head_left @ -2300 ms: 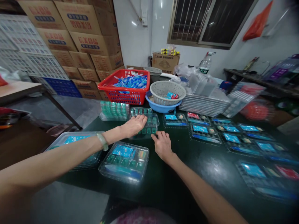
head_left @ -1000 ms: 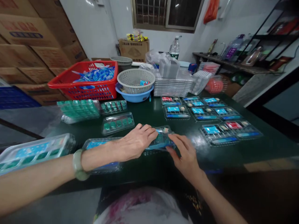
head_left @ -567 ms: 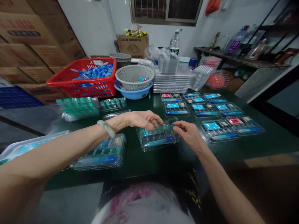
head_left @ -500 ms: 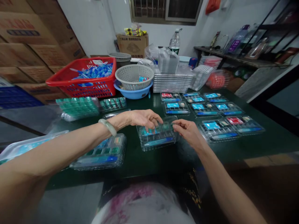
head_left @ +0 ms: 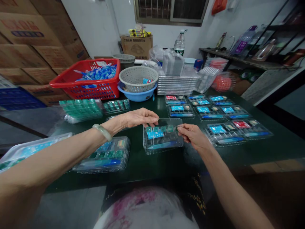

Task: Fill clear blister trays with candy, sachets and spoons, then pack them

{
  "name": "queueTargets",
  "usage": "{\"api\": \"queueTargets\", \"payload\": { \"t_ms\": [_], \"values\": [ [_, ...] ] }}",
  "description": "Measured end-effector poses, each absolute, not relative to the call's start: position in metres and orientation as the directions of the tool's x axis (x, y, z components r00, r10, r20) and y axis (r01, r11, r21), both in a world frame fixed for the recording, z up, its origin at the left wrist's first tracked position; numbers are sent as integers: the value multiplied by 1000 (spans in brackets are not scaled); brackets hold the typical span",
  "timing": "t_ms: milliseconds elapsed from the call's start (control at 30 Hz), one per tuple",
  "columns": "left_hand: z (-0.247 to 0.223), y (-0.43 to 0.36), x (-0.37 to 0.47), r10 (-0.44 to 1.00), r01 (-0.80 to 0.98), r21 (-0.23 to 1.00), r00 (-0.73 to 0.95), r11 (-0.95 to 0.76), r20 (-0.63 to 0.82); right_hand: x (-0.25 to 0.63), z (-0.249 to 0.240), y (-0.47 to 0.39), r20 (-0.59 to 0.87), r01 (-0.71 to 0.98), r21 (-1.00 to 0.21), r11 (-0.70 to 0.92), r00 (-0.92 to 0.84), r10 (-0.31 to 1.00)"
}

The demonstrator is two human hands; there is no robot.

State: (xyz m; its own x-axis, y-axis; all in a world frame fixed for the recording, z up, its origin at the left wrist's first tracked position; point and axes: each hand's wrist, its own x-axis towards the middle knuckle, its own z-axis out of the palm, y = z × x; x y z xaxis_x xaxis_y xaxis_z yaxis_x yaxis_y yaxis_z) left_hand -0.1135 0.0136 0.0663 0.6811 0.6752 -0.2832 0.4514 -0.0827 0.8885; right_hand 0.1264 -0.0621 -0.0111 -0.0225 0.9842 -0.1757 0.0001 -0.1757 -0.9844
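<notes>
clear tray (head_left: 154, 152), blue packet (head_left: 155, 135), blue stick (head_left: 163, 145) inside

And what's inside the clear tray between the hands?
Through the clear tray, you can see a row of green pieces, a blue packet and a long blue item. The left hand covers part of its upper left edge; whatever lies under the packet is hidden.

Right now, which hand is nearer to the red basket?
Left. The left hand is in front and to the right of the red basket; the right hand is farther right, at the right edge of the clear tray.
</notes>
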Motion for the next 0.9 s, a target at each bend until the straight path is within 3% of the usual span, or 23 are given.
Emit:
{"api": "queueTargets", "payload": {
  "t_ms": [100, 200, 267, 333, 433, 533, 700, 800, 900],
  "values": [
    [69, 1, -113, 830, 470, 879, 518, -74, -208, 125, -11, -63, -205, -21, -978, -206, -21, 978],
    [71, -12, -114, 971, 459, 888, 198, 31, -136, 122, -12, -66, -189, -89, -979, -186, 30, 982],
    [71, -20, -116, 992, 395, 912, 10, 114, -128, 116, -13, -70, -135, -148, -982, -118, 108, 985],
    [69, -28, -118, 984, 300, 937, -66, 179, -167, 106, -13, -74, -38, -158, -987, -5, 207, 978],
    [66, -35, -118, 944, 154, 935, 32, 320, -328, 83, -13, -80, 133, -58, -986, 158, 307, 943],
    [63, -35, -116, 871, 15, 888, 185, 459, -454, 59, -11, -85, 322, 148, -946, 287, 354, 878],
    [63, -32, -115, 868, -206, 863, 306, 461, -390, 30, -12, -91, 663, 562, -688, 460, 228, 713],
    [64, -32, -116, 881, -311, 846, 345, 433, -325, 18, -14, -94, 751, 655, -548, 521, 112, 650],
    [64, -26, -117, 879, -385, 807, 356, 447, -317, 13, -15, -101, 752, 659, -524, 539, 60, 656]
  ]
}}
